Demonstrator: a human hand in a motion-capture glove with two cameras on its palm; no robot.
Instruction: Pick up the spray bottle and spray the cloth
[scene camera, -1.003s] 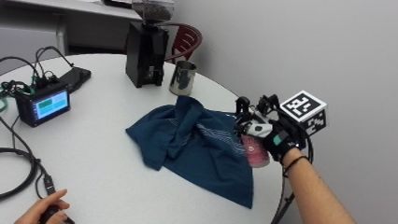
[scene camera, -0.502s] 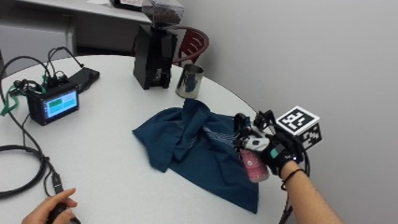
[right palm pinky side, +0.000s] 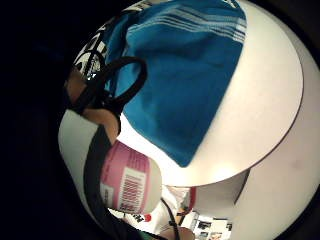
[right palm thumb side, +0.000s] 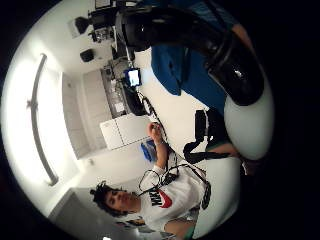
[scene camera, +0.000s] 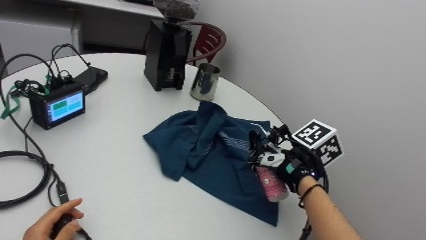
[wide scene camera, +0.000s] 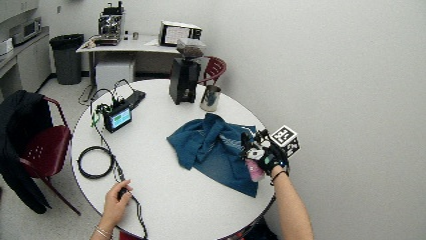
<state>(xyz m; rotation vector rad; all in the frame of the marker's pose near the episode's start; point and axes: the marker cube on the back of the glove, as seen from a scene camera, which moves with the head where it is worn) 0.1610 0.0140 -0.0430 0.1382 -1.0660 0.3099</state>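
Note:
A dark blue cloth (scene camera: 213, 152) lies rumpled on the round white table (scene camera: 120, 145), near its right edge. My gloved right hand (scene camera: 296, 167) grips a pink spray bottle (scene camera: 271, 185) by its neck over the cloth's right side. The bottle's black spray head (scene camera: 258, 144) points across the cloth. The bottle leans, and I cannot tell whether its base touches the cloth. In the little finger side palm view the pink bottle (right palm pinky side: 130, 180) with its barcode label sits close to the palm, above the cloth (right palm pinky side: 185, 75). In the thumb side palm view the black spray head (right palm thumb side: 200, 35) is close.
A black coffee grinder (scene camera: 166, 50) and a metal cup (scene camera: 205, 82) stand at the table's back. A small screen device (scene camera: 60, 105) with cables (scene camera: 20, 170) is at the left. A bare left hand (scene camera: 56, 225) rests near the front edge. A red chair (scene camera: 210, 40) stands behind the table.
The outside camera has shifted. The gloved hand keeps hold of the pink bottle at the cloth's right side, and the cloth has not visibly moved.

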